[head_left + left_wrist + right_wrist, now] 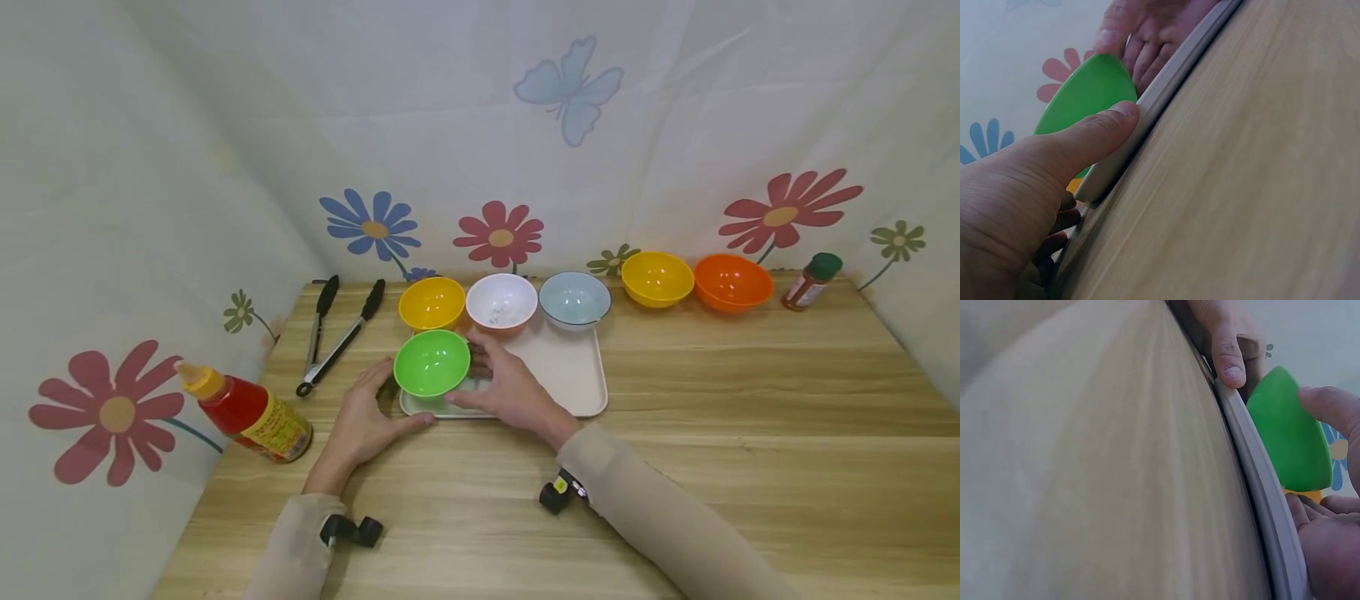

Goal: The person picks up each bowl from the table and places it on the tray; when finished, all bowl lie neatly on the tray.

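Observation:
A green bowl [432, 364] is at the front left of a cream tray [573, 375], between both hands. My left hand [367, 421] curves loosely along the bowl's left side. Its thumb stretches over the tray's front rim, apart from the bowl in the head view. On the other side, my right hand [513, 387] has its fingertips beside the bowl's right edge and its thumb near the front. The right wrist view shows that thumb by the green bowl [1288, 431]. Behind stand a yellow bowl [432, 304], a white bowl [501, 300] and a pale blue bowl [575, 300].
Black-and-silver tongs [341, 337] lie at the left. A red sauce bottle [251, 417] with a yellow cap stands nearer. Another yellow bowl [657, 280], an orange bowl [733, 283] and a green-capped jar [812, 282] line the back right. A flowered cloth [450, 125] hangs behind.

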`<action>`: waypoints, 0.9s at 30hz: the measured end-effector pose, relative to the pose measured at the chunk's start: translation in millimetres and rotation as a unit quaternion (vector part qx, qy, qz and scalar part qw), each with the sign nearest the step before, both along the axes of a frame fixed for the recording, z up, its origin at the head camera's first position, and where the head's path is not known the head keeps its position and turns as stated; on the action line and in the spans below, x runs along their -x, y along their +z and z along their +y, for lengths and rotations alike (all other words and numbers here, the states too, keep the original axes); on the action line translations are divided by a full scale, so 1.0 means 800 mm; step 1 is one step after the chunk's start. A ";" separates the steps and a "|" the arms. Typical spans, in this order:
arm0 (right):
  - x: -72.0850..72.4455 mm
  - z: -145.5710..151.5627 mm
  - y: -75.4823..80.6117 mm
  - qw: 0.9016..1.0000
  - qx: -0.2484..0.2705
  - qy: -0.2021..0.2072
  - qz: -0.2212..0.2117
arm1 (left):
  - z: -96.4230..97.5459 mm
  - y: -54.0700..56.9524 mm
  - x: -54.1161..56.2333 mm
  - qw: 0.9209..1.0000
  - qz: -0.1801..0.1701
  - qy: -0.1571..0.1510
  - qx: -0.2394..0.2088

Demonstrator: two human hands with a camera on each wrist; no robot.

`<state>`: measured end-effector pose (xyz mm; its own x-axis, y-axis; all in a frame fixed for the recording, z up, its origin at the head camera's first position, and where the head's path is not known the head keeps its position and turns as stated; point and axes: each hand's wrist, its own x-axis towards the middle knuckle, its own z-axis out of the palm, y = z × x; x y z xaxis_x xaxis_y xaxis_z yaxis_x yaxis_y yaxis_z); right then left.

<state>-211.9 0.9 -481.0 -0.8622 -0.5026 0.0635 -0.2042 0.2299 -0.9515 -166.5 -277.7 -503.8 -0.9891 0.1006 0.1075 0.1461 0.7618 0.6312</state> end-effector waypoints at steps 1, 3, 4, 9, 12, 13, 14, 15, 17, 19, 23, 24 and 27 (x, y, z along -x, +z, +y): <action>-0.001 0.001 0.001 1.000 -0.002 -0.001 0.000 | 0.000 0.000 0.000 1.000 0.000 0.000 0.000; -0.003 0.004 0.004 1.000 -0.006 -0.003 0.002 | 0.000 0.000 0.000 1.000 0.001 0.001 0.002; -0.005 0.005 0.006 1.000 -0.005 -0.004 0.003 | 0.000 0.000 0.000 1.000 0.002 0.000 0.002; -0.016 0.013 0.022 1.000 -0.005 -0.016 0.013 | 0.000 0.000 0.001 1.000 0.002 0.001 0.001; -0.020 0.021 0.032 1.000 -0.001 -0.024 0.012 | -0.001 -0.001 0.001 1.000 -0.001 0.002 0.000; -0.021 0.024 0.036 1.000 0.002 -0.026 0.010 | -0.002 -0.001 0.002 1.000 -0.001 0.002 0.000; -0.021 0.027 0.039 1.000 0.009 -0.027 0.008 | -0.003 -0.001 0.002 1.000 0.000 0.001 0.001; -0.021 0.031 0.043 0.999 0.015 -0.028 0.009 | -0.004 -0.001 0.003 1.000 0.001 0.001 0.000; -0.019 0.038 0.050 0.999 0.024 -0.031 0.022 | -0.005 -0.001 0.003 1.000 0.005 -0.001 -0.006; -0.017 0.047 0.057 0.998 0.032 -0.037 0.037 | -0.007 -0.001 0.003 1.000 0.005 -0.004 -0.013; -0.015 0.067 0.072 0.995 0.037 -0.054 0.078 | -0.012 0.000 0.002 1.000 0.000 -0.005 -0.031; -0.015 0.072 0.077 0.994 0.042 -0.058 0.083 | -0.013 0.000 0.002 0.999 -0.002 -0.003 -0.036; -0.013 0.090 0.089 0.990 0.052 -0.075 0.103 | -0.017 0.000 0.000 0.999 -0.004 0.000 -0.046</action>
<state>-201.1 72.7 -409.6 -0.8898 -0.3514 0.2911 -0.3679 0.1750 -0.9132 -166.7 -291.6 -504.0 -0.9901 0.0903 0.1078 0.1400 0.7011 0.6991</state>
